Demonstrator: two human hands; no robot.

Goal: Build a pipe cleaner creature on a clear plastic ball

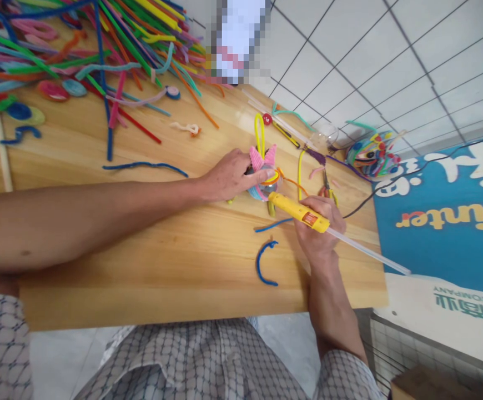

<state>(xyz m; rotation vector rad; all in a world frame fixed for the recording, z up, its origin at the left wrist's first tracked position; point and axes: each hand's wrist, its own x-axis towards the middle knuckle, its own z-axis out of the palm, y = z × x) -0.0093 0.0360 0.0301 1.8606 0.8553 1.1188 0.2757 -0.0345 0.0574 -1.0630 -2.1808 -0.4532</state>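
Note:
My left hand [233,175] is closed round a small clear ball [258,190] wrapped with coloured pipe cleaners, its thumb resting by a yellow-and-orange coil [271,178]. Two pink ear shapes [256,160] and a tall yellow loop [259,130] stand up from the ball. In my right hand [320,225] is a yellow glue gun [293,208], its front end close beside the ball; I cannot tell whether they touch. A long clear glue stick [370,253] sticks out of the gun's back. Curved blue pipe cleaners [260,266] lie near my right wrist.
Many loose pipe cleaners [137,50] heap at the far left of the wooden table [162,278]. Pliers [328,186], a yellow-black cutter [286,134] and a decorated ball [372,155] lie at the right. A black cable [362,203] runs past a blue printed board [437,222]. A blurred phone [239,39] stands behind.

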